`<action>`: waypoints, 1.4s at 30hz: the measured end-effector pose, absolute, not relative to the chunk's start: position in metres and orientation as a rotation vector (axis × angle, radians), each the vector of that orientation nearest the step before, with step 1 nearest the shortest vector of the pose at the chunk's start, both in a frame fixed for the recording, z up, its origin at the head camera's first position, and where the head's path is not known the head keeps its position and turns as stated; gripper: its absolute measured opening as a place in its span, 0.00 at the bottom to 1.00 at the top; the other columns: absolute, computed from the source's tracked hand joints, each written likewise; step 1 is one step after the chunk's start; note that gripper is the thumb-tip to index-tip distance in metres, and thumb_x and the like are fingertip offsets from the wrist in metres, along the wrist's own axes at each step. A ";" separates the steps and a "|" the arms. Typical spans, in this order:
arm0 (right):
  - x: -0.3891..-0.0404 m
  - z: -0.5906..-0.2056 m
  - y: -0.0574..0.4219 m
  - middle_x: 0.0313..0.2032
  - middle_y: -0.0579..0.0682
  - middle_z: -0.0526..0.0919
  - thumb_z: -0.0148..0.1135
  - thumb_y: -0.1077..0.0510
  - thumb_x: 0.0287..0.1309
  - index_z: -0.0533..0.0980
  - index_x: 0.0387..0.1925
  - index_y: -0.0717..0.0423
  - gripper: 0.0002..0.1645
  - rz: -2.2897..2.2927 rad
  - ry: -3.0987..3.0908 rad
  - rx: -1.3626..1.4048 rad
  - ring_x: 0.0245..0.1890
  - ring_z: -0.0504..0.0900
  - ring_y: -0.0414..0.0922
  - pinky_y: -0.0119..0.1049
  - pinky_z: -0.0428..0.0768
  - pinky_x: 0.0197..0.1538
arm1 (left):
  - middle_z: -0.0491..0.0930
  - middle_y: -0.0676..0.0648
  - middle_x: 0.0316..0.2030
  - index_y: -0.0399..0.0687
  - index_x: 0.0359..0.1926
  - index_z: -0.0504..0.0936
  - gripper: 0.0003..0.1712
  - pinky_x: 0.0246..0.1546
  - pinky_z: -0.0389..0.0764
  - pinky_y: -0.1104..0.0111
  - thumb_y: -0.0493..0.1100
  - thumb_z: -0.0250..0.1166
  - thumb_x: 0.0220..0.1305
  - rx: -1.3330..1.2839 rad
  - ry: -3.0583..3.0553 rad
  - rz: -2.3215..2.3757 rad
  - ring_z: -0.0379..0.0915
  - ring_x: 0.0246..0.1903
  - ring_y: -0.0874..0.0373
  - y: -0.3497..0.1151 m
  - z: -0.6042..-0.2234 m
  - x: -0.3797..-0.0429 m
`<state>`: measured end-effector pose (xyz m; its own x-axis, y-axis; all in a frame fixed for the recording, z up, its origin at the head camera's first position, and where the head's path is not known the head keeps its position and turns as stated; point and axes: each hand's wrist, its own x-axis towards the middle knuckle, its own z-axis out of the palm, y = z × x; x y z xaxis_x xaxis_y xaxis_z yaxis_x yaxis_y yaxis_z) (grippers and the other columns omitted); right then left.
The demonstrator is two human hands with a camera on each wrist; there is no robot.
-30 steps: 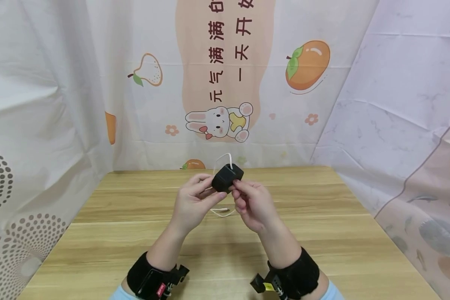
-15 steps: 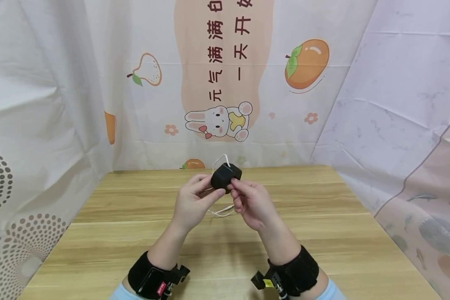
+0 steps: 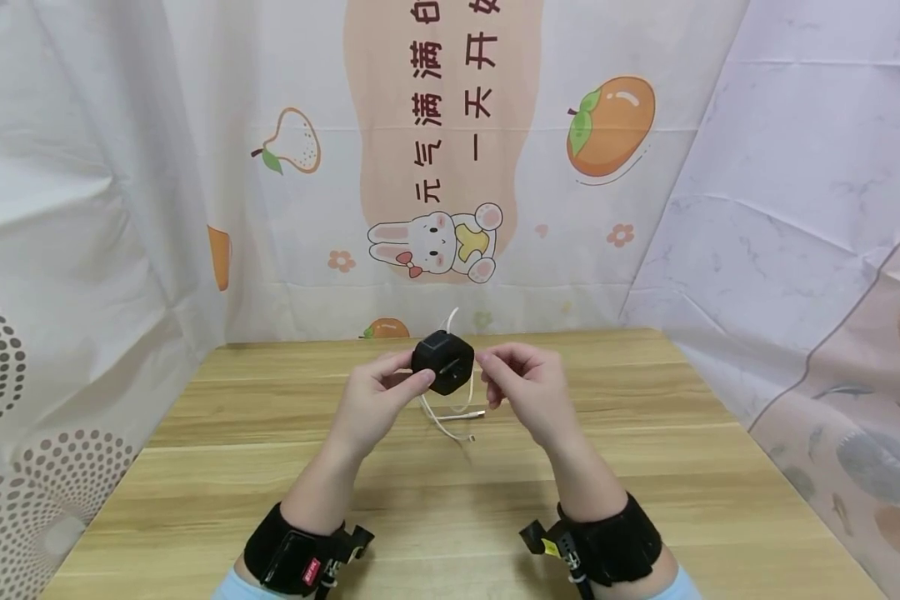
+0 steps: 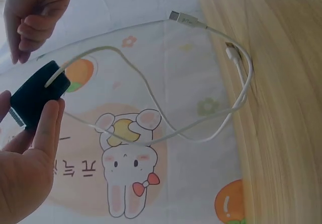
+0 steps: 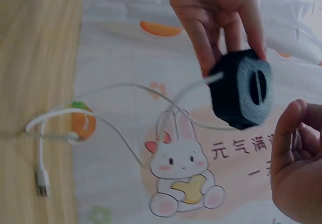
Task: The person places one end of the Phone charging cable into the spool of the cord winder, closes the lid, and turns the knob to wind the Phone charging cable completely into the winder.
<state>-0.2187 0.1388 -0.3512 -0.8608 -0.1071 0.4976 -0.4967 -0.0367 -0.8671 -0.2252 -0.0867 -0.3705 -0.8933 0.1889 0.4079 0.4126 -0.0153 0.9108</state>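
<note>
My left hand (image 3: 371, 408) holds a black hexagonal cable winder (image 3: 437, 348) between thumb and fingers, above the table. A slotted round recess in its flat face shows in the right wrist view. White cable (image 4: 143, 80) comes out of two sides of the winder and loops down. One light-coloured plug (image 4: 187, 19) and a USB plug (image 5: 43, 186) hang at the cable's ends. Just right of the winder is my right hand (image 3: 528, 387), its fingers loosely bent and holding nothing; a gap separates it from the winder in the right wrist view.
A wooden table (image 3: 450, 517) lies beneath both hands. Behind it hangs a white printed curtain (image 3: 300, 250) with fruit and a rabbit, and more cloth hangs at both sides. Black camera straps (image 3: 292, 550) are round the wrists.
My right hand has let go of the winder and moved slightly right. The winder has turned so its slotted face points towards the head camera, and both cable plugs now show below it.
</note>
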 end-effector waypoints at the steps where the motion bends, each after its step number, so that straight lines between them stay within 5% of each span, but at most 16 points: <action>1: -0.218 -0.350 0.141 0.22 0.52 0.80 0.68 0.65 0.65 0.84 0.34 0.68 0.07 1.853 -1.983 0.678 0.15 0.77 0.45 0.34 0.79 0.20 | 0.83 0.40 0.48 0.38 0.56 0.86 0.19 0.45 0.85 0.60 0.38 0.72 0.66 -0.632 -2.091 -2.050 0.86 0.42 0.48 -0.088 -0.370 -0.226; 4: -0.219 -0.349 0.147 0.26 0.47 0.83 0.71 0.66 0.61 0.86 0.35 0.60 0.01 1.471 -2.013 0.793 0.18 0.79 0.44 0.31 0.80 0.23 | 0.82 0.37 0.45 0.35 0.56 0.85 0.19 0.46 0.85 0.59 0.36 0.71 0.66 -0.611 -2.103 -2.116 0.86 0.42 0.48 -0.089 -0.369 -0.226; 7: -0.219 -0.347 0.150 0.30 0.44 0.85 0.75 0.66 0.56 0.87 0.35 0.56 0.06 1.137 -1.989 0.878 0.23 0.80 0.39 0.28 0.79 0.26 | 0.82 0.35 0.44 0.32 0.56 0.84 0.19 0.47 0.85 0.58 0.36 0.71 0.65 -0.607 -2.104 -2.167 0.86 0.42 0.49 -0.090 -0.368 -0.227; 15: -0.217 -0.346 0.143 0.36 0.50 0.83 0.79 0.63 0.51 0.87 0.38 0.57 0.11 0.638 -1.919 1.046 0.31 0.82 0.44 0.34 0.82 0.32 | 0.81 0.36 0.44 0.34 0.56 0.85 0.19 0.47 0.85 0.56 0.38 0.70 0.67 -0.654 -2.112 -2.209 0.86 0.43 0.47 -0.090 -0.368 -0.226; 42: -0.220 -0.360 0.130 0.29 0.49 0.80 0.77 0.63 0.54 0.86 0.33 0.61 0.06 0.585 -1.892 0.991 0.26 0.81 0.44 0.35 0.82 0.29 | 0.83 0.36 0.44 0.35 0.56 0.85 0.17 0.49 0.84 0.56 0.36 0.69 0.67 -0.727 -2.094 -2.195 0.86 0.42 0.48 -0.086 -0.369 -0.222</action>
